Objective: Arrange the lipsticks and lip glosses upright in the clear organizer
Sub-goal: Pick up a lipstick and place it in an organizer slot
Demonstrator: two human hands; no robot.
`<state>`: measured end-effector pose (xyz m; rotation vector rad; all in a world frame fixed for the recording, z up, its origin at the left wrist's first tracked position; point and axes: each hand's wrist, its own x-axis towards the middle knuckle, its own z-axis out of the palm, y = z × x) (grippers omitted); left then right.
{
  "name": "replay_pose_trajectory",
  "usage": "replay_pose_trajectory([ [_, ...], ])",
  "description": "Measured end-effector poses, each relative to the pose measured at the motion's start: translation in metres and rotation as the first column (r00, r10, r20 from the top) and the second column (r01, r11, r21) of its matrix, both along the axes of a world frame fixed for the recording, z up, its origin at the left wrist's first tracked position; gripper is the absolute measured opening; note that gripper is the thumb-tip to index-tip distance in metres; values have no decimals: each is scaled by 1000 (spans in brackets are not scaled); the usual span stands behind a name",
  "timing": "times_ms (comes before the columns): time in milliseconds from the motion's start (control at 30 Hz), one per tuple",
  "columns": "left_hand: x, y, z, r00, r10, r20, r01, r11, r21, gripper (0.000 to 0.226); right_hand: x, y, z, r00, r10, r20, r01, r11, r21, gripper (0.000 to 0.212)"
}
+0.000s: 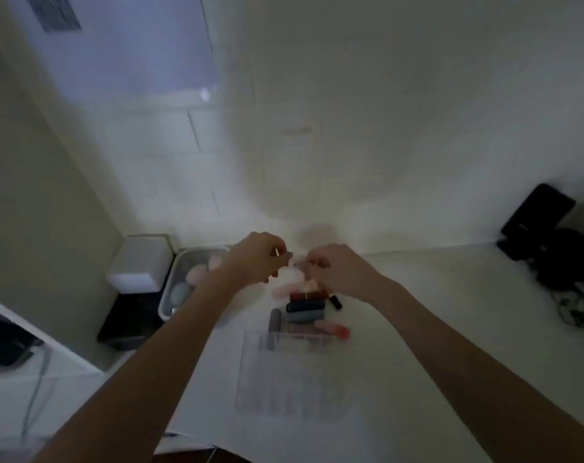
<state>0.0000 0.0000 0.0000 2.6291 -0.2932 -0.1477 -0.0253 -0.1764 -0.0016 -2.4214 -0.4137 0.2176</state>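
The frame is blurred. A clear organizer [250,372] stands on the white table close to me; I cannot make out any tubes in it. Beyond it lies a pile of lipsticks: a dark red one [307,295], a navy one [304,307], a grey-blue one [304,316], a grey tube [274,320], a pink one [332,329] and a small black one [336,302]. My left hand [258,259] and my right hand [337,270] hover close together above the far end of the pile, fingers curled. A pale pink tube [299,262] sits at my right hand's fingertips, between the two hands.
A tray [170,295] with pastel rounded items sits at the table's left edge, beside a white box [140,265] on a black stand [127,322]. Black devices [537,222] and tangled cables [577,299] occupy the right back corner. A white wall rises behind.
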Motion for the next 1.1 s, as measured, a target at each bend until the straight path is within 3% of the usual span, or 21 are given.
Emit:
replay_pose_trajectory([
  [200,-9,10,-85,997,-38,66,43,996,-76,26,-23,15,-77,987,160,6,-160,987,33,37],
  [333,-21,19,-103,992,8,122,32,946,-322,24,-35,16,-102,977,186,99,-191,981,43,34],
  [433,-44,28,-106,994,47,103,20,820,-572,24,-47,18,-105,966,127,223,-137,990,29,28],
  [533,-68,40,-117,997,72,-7,-49,606,-794,26,-52,24,-104,955,62,290,-82,995,57,35],
  [600,-84,44,-131,996,84,-42,-79,510,-857,24,-54,25,-101,957,-8,290,-27,993,115,37],
  [700,-102,46,-145,995,84,-44,-76,433,-898,18,-41,13,-93,937,-144,318,84,977,197,22],
  [800,-109,42,-144,995,100,-5,-49,436,-899,18,-14,-1,-88,907,-218,360,175,973,149,14],
  [967,-105,40,-148,975,220,40,-80,508,-858,18,33,-8,-91,917,-162,364,173,985,4,21],
  [1100,-101,39,-152,972,233,39,-82,487,-869,15,70,-5,-104,936,-138,323,184,976,-116,23],
])
